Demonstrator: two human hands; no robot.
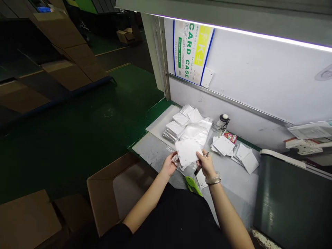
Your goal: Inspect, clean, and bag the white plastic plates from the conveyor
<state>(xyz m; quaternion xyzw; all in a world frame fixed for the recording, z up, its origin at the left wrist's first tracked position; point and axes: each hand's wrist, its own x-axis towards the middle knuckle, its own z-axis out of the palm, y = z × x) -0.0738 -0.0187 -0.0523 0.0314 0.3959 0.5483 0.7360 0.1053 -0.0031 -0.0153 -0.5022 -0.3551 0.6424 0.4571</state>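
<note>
A white plate with small holes near its edges (187,151) is held up over the bench between both hands. My left hand (170,164) is closed at its lower left, with a crumpled white cloth or tissue (175,159) at the fingertips. My right hand (205,164) grips the plate's right edge, thumb on top, and also has a dark, thin tool (198,169) in it. Beneath the hands lie another white plate (201,178) and a green-handled tool (193,185).
Stacked white plates (175,128) and clear plastic bags (198,131) sit behind the hands. More plates (223,145) lie right, near a bottle (221,121) and a red packet (230,137). An open cardboard box (102,197) stands left; a green conveyor belt (293,200) runs at right.
</note>
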